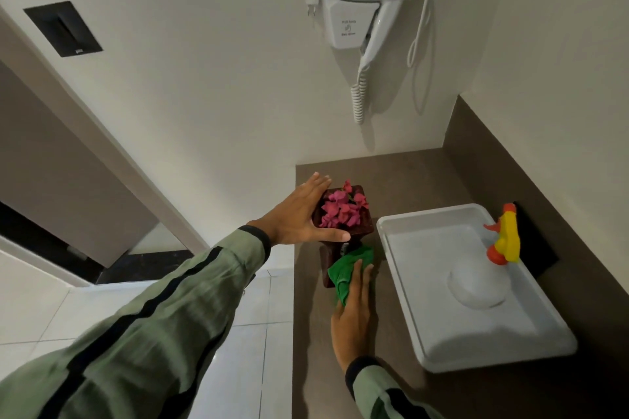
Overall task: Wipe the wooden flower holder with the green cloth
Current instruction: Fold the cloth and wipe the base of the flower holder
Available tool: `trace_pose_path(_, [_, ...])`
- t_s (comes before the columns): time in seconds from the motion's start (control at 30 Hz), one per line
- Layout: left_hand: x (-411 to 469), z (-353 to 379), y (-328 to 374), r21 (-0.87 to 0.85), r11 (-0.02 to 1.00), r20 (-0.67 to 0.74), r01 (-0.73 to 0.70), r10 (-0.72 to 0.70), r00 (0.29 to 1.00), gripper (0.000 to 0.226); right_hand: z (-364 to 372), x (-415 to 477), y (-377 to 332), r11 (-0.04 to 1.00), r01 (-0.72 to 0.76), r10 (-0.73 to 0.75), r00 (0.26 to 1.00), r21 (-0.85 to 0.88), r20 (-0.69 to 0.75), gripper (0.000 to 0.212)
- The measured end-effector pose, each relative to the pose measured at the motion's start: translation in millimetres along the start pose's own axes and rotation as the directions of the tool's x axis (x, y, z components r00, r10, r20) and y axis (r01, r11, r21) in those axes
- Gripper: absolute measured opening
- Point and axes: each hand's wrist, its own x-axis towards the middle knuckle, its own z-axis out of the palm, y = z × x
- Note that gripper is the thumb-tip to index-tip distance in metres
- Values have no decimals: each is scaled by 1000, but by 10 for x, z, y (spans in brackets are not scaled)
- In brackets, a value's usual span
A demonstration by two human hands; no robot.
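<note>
A dark wooden flower holder [361,229] filled with pink flowers [341,206] stands at the left edge of the brown counter. My left hand [299,214] grips its upper left side, thumb across the front rim and fingers along the far side. My right hand [354,313] presses the green cloth [345,269] flat against the holder's lower front face. The cloth hides most of that face, and part of it is tucked under my palm.
A white rectangular tray [405,279] lies right of the holder, with a yellow and orange spray bottle [505,238] at its far edge. A white hair dryer [367,0] hangs on the wall above. The brown counter [408,177] ends just left of the holder, above a white tiled floor.
</note>
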Motion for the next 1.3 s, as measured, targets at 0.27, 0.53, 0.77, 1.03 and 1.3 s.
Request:
trace_pose_path(0.27, [2, 5, 2, 9, 1000, -11, -3, 3, 1000, 122, 80, -116, 38, 963, 159, -112, 971, -219, 212, 83])
trace_pose_path(0.53, [-191, -34, -93, 62, 998, 5, -2, 2, 1000, 119, -162, -267, 133, 932, 333, -281, 914, -145, 293, 92])
trace_pose_path(0.77, [-247, -18, -105, 115, 993, -11, -20, 22, 1000, 106, -466, -174, -154, 991, 29, -9, 989, 133, -147, 78])
trace_pose_path(1.03, [-232, 2, -104, 144, 990, -20, -16, 19, 1000, 105, -178, -68, -495, 938, -118, 101, 993, 325, 67, 69])
trace_pose_path(1.3, [-242, 0, -102, 173, 985, -24, -15, 19, 1000, 104, -245, -193, -307, 978, 131, -178, 932, 165, 315, 65])
